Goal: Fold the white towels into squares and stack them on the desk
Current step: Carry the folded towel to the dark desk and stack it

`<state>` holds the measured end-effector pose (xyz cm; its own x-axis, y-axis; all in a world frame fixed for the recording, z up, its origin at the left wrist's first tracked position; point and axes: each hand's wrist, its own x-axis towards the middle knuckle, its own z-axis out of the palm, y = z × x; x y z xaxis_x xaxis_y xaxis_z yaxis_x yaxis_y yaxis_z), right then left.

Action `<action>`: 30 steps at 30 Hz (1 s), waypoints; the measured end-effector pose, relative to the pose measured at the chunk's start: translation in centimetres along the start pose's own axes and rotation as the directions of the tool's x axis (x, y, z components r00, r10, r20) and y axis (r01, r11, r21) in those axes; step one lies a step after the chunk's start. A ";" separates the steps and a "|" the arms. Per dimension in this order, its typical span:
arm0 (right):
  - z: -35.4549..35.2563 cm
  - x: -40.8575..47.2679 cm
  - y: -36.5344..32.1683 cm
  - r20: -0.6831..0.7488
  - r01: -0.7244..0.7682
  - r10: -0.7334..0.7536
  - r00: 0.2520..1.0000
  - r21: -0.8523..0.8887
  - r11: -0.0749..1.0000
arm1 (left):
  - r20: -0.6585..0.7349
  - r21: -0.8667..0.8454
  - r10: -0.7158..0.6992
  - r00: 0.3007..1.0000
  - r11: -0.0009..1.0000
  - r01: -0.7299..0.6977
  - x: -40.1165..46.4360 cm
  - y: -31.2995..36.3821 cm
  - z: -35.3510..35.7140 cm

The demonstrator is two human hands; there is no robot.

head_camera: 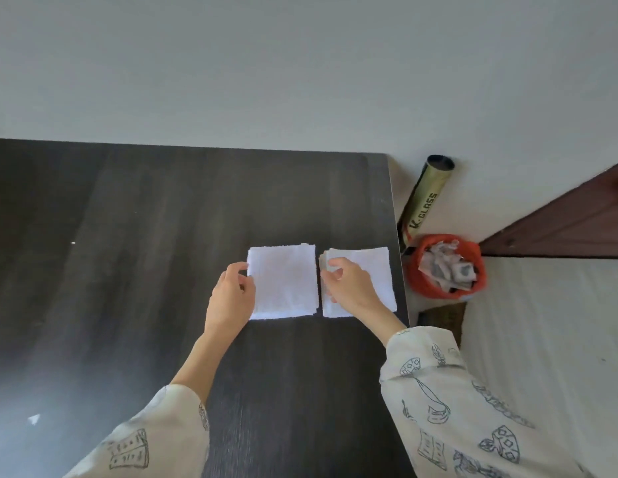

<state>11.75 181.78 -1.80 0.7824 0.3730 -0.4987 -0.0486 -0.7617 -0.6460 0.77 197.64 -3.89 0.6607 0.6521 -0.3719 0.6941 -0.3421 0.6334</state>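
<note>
- Dark wood-grain laminate forms the desk (128, 253), smooth enough to carry a soft sheen; its far edge is set against a plain pale wall (266, 63).
- Beside the desk's right edge, an orange bin (415, 270) stuffed with crumpled paper is seen on the pale floor, and a metallic tube (425, 198) marked "K-GLASS" is leant into the corner.
- Two white towels, terry-textured and folded into near squares, are laid side by side near the desk's right edge, just apart.
- The left towel (283, 281) is touched at its left edge by the left hand (231, 298), fingers loosely curled.
- A layered corner of the right towel (373, 270) is pinched by the right hand (349, 284).
- Cream sleeves (455, 408) printed with line drawings are worn.
</note>
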 end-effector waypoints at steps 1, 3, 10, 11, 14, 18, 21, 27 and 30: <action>-0.6 -0.8 0.4 -0.010 -0.002 0.002 1.000 0.052 0.999 | 0.032 -0.046 0.015 0.999 0.999 -0.014 -1.1 0.6 0.1; -2.0 -2.8 1.9 -0.027 -0.005 0.008 1.000 0.122 0.993 | 0.122 -0.088 0.061 0.991 0.995 -0.051 -3.4 1.8 0.9; -9.5 -14.7 11.8 -0.109 -0.020 0.054 0.993 0.298 0.954 | 0.311 -0.090 0.274 0.910 0.962 -0.259 -13.3 7.8 7.1; -10.7 -16.8 14.0 -0.135 -0.019 0.066 0.989 0.323 0.946 | 0.327 -0.105 0.309 0.893 0.951 -0.291 -15.3 8.9 8.4; -14.6 -23.5 21.7 -0.241 -0.027 0.146 0.959 0.435 0.900 | 0.421 -0.136 0.408 0.811 0.912 -0.388 -21.9 12.2 13.7; -19.8 -33.6 32.1 -0.396 -0.025 0.265 0.879 0.516 0.856 | 0.547 -0.175 0.485 0.682 0.864 -0.473 -32.0 17.4 22.6; -23.4 -41.4 39.1 -0.496 -0.018 0.364 0.788 0.573 0.820 | 0.626 -0.244 0.578 0.524 0.783 -0.572 -40.1 21.9 29.4; -28.5 -55.2 51.1 -0.589 -0.004 0.580 0.562 0.700 0.714 | 0.758 -0.356 0.643 0.109 0.548 -0.757 -55.4 29.8 40.8; -30.0 -60.5 56.2 -0.611 0.031 0.660 0.437 0.743 0.668 | 0.776 -0.418 0.623 -0.096 0.395 -0.818 -62.2 32.1 45.5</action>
<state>-19.69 100.44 9.42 0.6895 -0.6632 -0.2912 -0.4698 -0.1035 -0.8767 -5.06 115.28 8.70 0.5912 -0.8007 -0.0966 -0.3854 -0.3857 0.8383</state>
